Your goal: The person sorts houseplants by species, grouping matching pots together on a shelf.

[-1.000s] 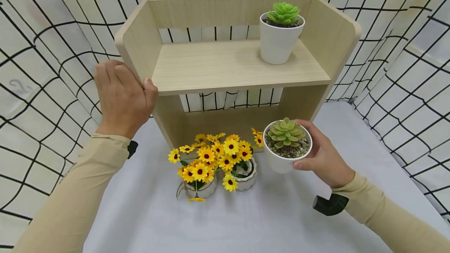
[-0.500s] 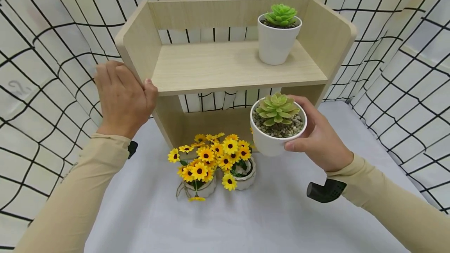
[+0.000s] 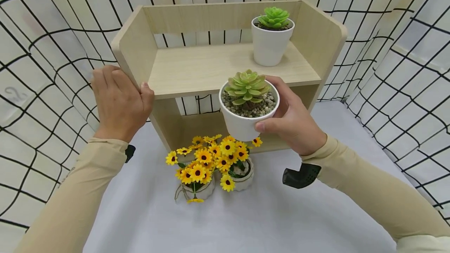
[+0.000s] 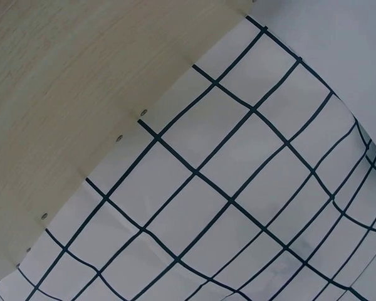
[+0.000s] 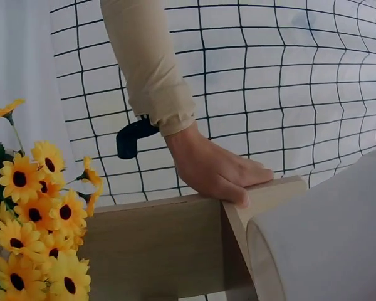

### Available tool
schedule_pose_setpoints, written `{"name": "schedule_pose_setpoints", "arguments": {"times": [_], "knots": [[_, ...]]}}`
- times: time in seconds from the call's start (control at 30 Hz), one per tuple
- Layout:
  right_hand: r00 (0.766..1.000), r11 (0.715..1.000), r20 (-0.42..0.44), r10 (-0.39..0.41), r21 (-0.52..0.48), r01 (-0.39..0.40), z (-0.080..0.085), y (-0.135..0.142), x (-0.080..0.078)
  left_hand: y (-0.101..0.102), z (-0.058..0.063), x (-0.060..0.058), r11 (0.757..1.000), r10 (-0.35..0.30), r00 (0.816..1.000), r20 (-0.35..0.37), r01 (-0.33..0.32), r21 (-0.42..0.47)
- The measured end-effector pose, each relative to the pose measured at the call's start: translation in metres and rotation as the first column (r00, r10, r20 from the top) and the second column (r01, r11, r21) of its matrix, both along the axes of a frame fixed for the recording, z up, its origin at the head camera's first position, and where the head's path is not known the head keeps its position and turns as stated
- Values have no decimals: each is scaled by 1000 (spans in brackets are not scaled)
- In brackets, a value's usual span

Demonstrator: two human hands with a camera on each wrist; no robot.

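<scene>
My right hand (image 3: 297, 118) holds a potted succulent (image 3: 239, 124) by its white pot, thumb at the front and fingers round the far side. The pot is raised in front of the upper board of a pale wooden shelf (image 3: 197, 65) and overlaps its front edge in the head view. Its white wall (image 5: 332, 232) fills the lower right of the right wrist view. At the shelf's left side panel my left hand (image 3: 121, 102) grips the edge, thumb on the front. The left wrist view shows only the panel's outer face (image 4: 62, 94) and the mesh; that hand is hidden there.
A brighter green succulent in a white pot (image 3: 268, 46) stands on the upper board at the right. Two pots of yellow flowers (image 3: 204, 163) stand on the white cloth (image 3: 218, 225) before the shelf. Black wire mesh (image 3: 397, 69) encloses the back and sides.
My right hand has carried the potted succulent up and to the left, from beside the flowers to the upper board's front edge. The left hand keeps its grip on the shelf.
</scene>
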State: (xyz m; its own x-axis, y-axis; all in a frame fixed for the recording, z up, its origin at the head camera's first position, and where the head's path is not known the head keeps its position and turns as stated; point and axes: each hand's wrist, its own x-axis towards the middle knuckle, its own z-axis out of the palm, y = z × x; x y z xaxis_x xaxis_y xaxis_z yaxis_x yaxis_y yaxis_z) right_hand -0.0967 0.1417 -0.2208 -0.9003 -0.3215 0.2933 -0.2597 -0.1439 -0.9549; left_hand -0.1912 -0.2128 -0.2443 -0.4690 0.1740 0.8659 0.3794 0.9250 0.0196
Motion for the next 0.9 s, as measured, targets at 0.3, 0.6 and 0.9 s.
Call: {"name": "schedule_pose_setpoints", "arguments": {"times": [0.3, 0.6, 0.9], "knots": [[998, 997, -33, 53, -53, -55, 17, -20, -13, -1, 1, 1, 1000, 0, 1000, 9, 0, -2], [993, 993, -76, 91, -71, -97, 31, -36, -21, -2, 1, 1, 1000, 6, 1000, 10, -5, -7], [990, 993, -110, 91, -70, -99, 48, -47, -24, -1, 1, 3, 1000, 11, 1000, 14, -11, -10]]}}
